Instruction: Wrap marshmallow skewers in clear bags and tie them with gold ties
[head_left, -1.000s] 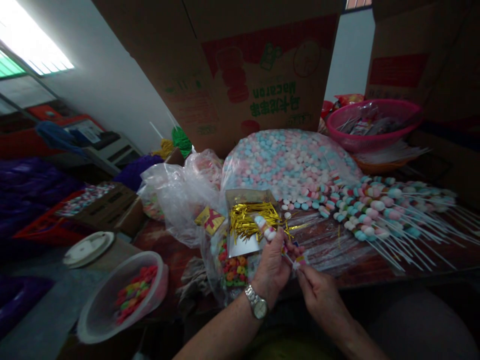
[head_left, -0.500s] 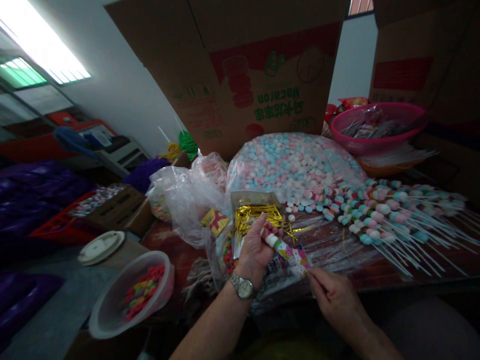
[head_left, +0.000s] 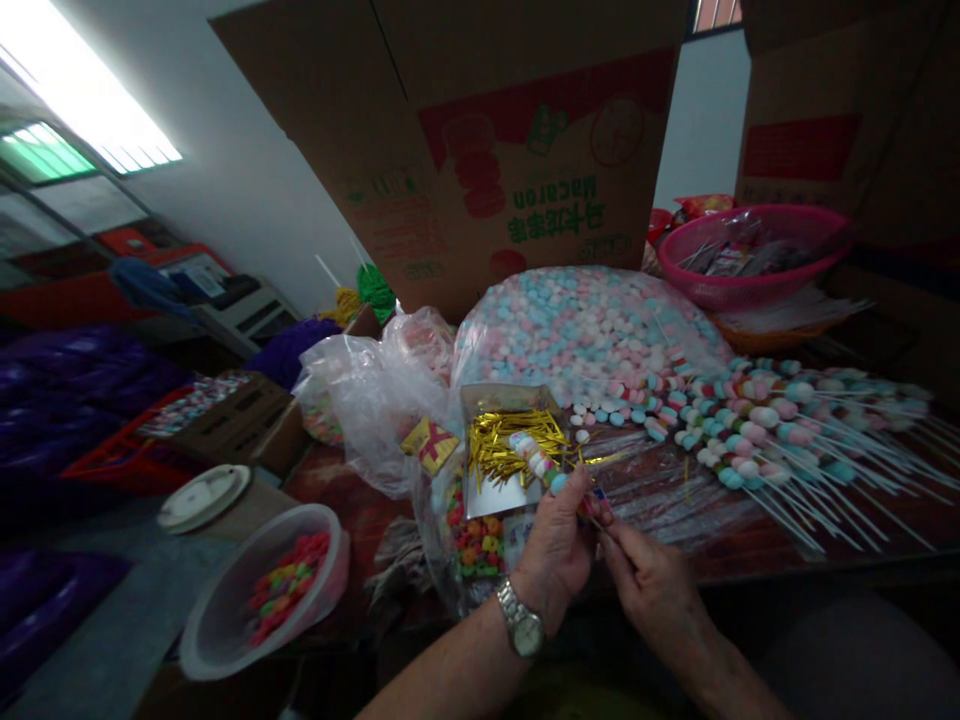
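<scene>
My left hand (head_left: 559, 550), with a watch on its wrist, is closed round the lower part of a wrapped candy skewer (head_left: 535, 458). The skewer tilts up to the left, its white, blue and coloured sweets inside a printed clear wrapper. Just to the right, my right hand (head_left: 643, 565) pinches the skewer's lower end, where the wrapper is gathered; the stick itself is mostly hidden by the fingers. Right behind the skewer's tip lies a box of gold twist ties (head_left: 510, 440). A bag of colourful ring-shaped sweets (head_left: 480, 540) is left of my left hand.
A big clear bag of pastel sweets (head_left: 570, 320) stands behind. Many candy skewers (head_left: 765, 430) are piled at right, below a pink basket (head_left: 750, 285). A translucent bowl (head_left: 225, 620) of gummy rings sits at the left edge. A large cardboard box (head_left: 480, 130) rises at the back.
My left hand has slid down and right along the skewer, from its upper sweets to the lower end, and closed there beside my right hand. The ring-shaped sweets and twist ties are now more exposed.
</scene>
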